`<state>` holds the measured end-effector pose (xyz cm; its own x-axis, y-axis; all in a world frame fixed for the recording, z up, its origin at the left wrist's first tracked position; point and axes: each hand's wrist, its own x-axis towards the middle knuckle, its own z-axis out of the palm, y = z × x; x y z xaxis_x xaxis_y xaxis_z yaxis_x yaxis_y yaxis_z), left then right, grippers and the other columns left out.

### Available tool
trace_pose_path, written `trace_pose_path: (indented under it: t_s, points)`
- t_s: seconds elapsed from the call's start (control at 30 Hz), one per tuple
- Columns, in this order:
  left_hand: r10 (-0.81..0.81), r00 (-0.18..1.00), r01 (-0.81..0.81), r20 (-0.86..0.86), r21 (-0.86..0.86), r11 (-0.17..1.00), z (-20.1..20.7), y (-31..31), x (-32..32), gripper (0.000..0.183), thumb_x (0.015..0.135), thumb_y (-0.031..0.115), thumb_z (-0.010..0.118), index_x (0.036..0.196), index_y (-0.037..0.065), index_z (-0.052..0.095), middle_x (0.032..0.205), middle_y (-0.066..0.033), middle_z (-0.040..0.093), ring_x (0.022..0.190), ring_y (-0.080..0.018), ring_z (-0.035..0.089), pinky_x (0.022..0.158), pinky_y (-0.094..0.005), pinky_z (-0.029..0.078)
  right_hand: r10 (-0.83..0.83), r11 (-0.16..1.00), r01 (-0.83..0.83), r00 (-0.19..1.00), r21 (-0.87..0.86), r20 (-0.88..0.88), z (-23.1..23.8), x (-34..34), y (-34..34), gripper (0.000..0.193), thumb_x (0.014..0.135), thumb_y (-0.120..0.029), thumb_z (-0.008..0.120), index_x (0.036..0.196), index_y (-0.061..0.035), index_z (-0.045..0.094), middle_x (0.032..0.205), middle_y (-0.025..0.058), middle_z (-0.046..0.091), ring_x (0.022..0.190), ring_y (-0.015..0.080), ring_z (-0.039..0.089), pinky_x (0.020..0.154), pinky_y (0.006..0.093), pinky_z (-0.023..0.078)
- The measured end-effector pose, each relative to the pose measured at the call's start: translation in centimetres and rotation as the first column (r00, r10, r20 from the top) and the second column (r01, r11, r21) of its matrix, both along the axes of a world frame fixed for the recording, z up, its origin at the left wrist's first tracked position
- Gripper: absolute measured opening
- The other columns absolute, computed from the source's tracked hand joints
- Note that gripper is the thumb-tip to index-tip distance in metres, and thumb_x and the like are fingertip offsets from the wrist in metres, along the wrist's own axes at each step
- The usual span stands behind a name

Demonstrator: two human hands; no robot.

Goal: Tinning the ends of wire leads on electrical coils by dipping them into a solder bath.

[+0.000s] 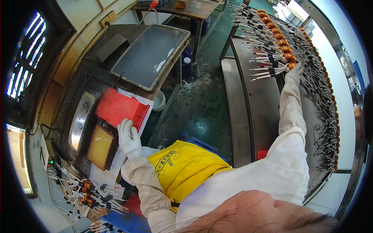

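In the head view, looking down on a workshop corner: a person in a yellow apron (180, 165) and pale sleeves, arms spread between two work areas. On the right, at the near end of a row of copper coils (278, 36) above a metal surface (264, 116), the right grip (294, 74), gloved in white, with fingertips on the end copper coil (290, 66); too much hidden by the glove to tell a clench from a light touch. Out to the left of each winding, pale leads (268, 73) with black sleeves and bare tips. Farther right, a second, denser row of coils (332, 105). On the left, the left grip (130, 141), gloved too, apparently released, fingers loosely extended against the near corner of a red box (120, 106). Just beside that box, a brown tray (112, 149) of amber material and a curved shiny strip (81, 120); beyond, a wide grey tray (131, 81); at lower left, a jumbled cluster of coils (87, 186). As for handling, probably compact and fairly heavy for its size, stiff in the winding, floppy in the leads, perhaps slippery under cloth, with wire easily scraped. Best held round the copper winding, thumb and fingers on opposite sides, never by the lead tips
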<state>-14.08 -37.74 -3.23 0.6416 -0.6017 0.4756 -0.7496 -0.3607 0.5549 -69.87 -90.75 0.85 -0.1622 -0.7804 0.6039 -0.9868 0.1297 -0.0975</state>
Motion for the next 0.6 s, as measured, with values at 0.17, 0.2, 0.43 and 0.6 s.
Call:
trace_pose_path:
  t_s: [0.17, 0.2, 0.43, 0.6]
  points:
    - [-0.066, 0.998, 0.066, 0.019, 0.000, 0.998, -0.2, -0.7, 0.2, 0.021, 0.087, 0.004, 0.060, 0.107, 0.002, 0.068, 0.118, -0.0166, 0.065, 0.115, -0.0332, 0.059, 0.113, -0.0441, 0.035, 0.147, 0.979, -0.086, 0.924, -0.183, 0.352, -2.1, -0.1, 4.3, 0.066, 0.089, -0.006, 0.052, 0.148, -0.0053, 0.023, 0.141, 0.0281, 0.040, 0.127, 0.0446, 0.046, 0.104, 0.0488, 0.041]
    - [-0.070, 0.998, 0.070, 0.011, -0.015, 0.997, -0.3, -0.9, 0.2, 0.022, 0.086, 0.003, 0.061, 0.107, 0.002, 0.068, 0.118, -0.0167, 0.065, 0.115, -0.0340, 0.058, 0.112, -0.0443, 0.036, 0.277, 0.956, -0.186, 0.827, -0.227, 0.489, -2.1, -0.1, 5.0, 0.063, 0.090, -0.007, 0.051, 0.148, -0.0048, 0.026, 0.139, 0.0286, 0.042, 0.126, 0.0428, 0.047, 0.105, 0.0476, 0.040]
    - [-0.069, 0.997, 0.073, 0.037, -0.123, 0.990, 1.7, 0.6, 0.2, 0.023, 0.078, 0.002, 0.066, 0.101, 0.005, 0.068, 0.110, -0.0157, 0.065, 0.106, -0.0356, 0.060, 0.097, -0.0431, 0.047, 0.655, 0.712, -0.700, 0.632, -0.060, 0.414, -10.1, 15.7, 19.7, 0.052, 0.091, -0.006, 0.058, 0.141, -0.0072, 0.043, 0.136, 0.0165, 0.051, 0.123, 0.0294, 0.054, 0.103, 0.0372, 0.044]
    - [0.029, 1.000, -0.030, -0.008, -0.233, 0.972, 1.8, 3.8, -0.6, 0.022, 0.080, 0.007, 0.070, 0.102, 0.011, 0.068, 0.110, -0.0110, 0.065, 0.102, -0.0292, 0.064, 0.087, -0.0369, 0.053, 0.283, 0.019, -0.996, 0.086, 0.084, 0.955, -12.3, 27.0, 31.5, 0.041, 0.096, 0.002, 0.050, 0.136, -0.0047, 0.050, 0.120, 0.0109, 0.062, 0.107, 0.0199, 0.063, 0.094, 0.0314, 0.052]
